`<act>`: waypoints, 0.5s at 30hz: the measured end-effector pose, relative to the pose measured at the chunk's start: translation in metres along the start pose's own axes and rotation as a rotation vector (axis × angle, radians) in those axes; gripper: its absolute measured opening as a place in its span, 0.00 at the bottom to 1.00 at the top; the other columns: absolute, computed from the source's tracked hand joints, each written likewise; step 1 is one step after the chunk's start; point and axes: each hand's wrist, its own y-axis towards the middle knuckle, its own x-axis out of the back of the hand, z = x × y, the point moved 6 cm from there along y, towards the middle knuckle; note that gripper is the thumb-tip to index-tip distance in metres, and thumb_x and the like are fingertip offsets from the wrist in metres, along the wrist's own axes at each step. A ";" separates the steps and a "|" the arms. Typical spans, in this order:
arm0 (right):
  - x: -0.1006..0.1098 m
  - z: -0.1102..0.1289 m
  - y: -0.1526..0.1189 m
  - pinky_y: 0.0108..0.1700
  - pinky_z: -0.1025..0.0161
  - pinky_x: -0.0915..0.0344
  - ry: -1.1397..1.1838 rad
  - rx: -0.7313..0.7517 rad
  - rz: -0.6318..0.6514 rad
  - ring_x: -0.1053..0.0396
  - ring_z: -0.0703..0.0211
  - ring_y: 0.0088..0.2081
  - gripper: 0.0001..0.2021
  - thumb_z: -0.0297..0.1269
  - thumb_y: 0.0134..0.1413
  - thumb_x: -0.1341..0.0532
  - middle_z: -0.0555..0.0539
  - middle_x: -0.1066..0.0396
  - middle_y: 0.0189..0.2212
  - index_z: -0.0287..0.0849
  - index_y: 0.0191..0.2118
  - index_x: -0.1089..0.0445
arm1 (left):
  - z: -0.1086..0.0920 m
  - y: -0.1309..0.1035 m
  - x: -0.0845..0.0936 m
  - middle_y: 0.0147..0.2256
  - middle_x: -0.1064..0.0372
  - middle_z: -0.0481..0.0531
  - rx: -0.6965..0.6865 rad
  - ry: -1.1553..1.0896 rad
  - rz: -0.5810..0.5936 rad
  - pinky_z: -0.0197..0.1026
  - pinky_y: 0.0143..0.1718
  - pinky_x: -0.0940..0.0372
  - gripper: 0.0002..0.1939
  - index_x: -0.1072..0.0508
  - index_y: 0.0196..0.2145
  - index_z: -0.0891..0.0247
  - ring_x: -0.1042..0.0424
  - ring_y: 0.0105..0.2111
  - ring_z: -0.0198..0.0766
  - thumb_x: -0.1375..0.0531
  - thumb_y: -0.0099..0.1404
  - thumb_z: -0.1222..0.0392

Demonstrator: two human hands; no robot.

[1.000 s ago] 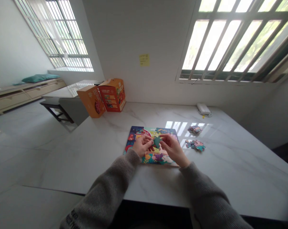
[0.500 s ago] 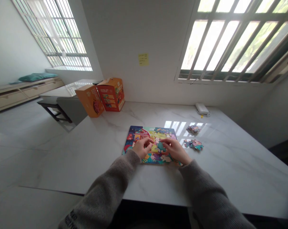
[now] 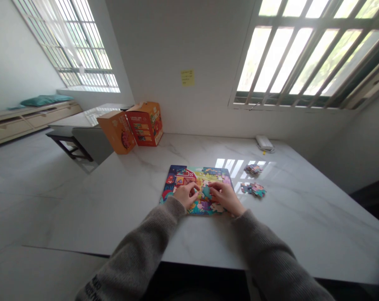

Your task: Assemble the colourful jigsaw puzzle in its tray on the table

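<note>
Head view: the right hand [image 3: 224, 197] pinches a green piece [image 3: 206, 192] at the puzzle [image 3: 203, 206]; the left hand [image 3: 185, 195], fingers slightly spread, could best steady the puzzle.

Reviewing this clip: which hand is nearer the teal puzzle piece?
Right. The right hand holds the teal puzzle piece by its right side; the left hand is just left of it, over the puzzle.

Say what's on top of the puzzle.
Over the puzzle: the left hand, and the right hand with a teal piece in its grip. Whatever lies directly beneath them is covered; can't tell.
</note>
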 end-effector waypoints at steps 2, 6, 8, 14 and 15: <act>-0.005 0.000 0.000 0.27 0.65 0.36 0.010 -0.009 0.017 0.33 0.60 0.26 0.14 0.41 0.53 0.42 0.47 0.26 0.26 0.38 0.38 0.24 | 0.001 0.000 0.000 0.21 0.33 0.44 0.008 0.018 0.013 0.35 0.28 0.41 0.06 0.25 0.37 0.61 0.33 0.22 0.34 0.40 0.62 0.61; -0.009 -0.001 0.000 0.24 0.66 0.38 0.010 -0.007 0.047 0.34 0.61 0.23 0.14 0.40 0.53 0.43 0.47 0.27 0.26 0.38 0.39 0.24 | 0.004 0.001 0.001 0.22 0.31 0.45 0.026 0.032 0.023 0.35 0.29 0.41 0.05 0.24 0.36 0.60 0.33 0.23 0.34 0.39 0.62 0.60; -0.003 -0.002 0.001 0.26 0.65 0.37 -0.047 0.010 0.014 0.34 0.60 0.25 0.15 0.40 0.54 0.43 0.47 0.26 0.27 0.39 0.39 0.24 | 0.005 0.001 0.003 0.23 0.31 0.45 0.021 0.027 0.020 0.35 0.29 0.41 0.05 0.24 0.36 0.59 0.33 0.23 0.34 0.39 0.61 0.60; 0.013 -0.007 -0.001 0.28 0.65 0.38 -0.193 0.011 -0.028 0.34 0.60 0.26 0.15 0.40 0.54 0.43 0.48 0.25 0.26 0.40 0.39 0.21 | 0.001 -0.003 -0.003 0.25 0.29 0.46 -0.038 0.036 0.083 0.36 0.30 0.41 0.07 0.23 0.37 0.57 0.33 0.24 0.35 0.38 0.60 0.60; 0.013 -0.007 -0.001 0.28 0.65 0.38 -0.193 0.008 -0.022 0.34 0.60 0.25 0.15 0.41 0.54 0.43 0.48 0.25 0.26 0.40 0.39 0.21 | 0.000 -0.004 -0.006 0.24 0.29 0.45 -0.050 0.026 0.103 0.36 0.30 0.41 0.07 0.22 0.37 0.57 0.33 0.24 0.35 0.38 0.60 0.60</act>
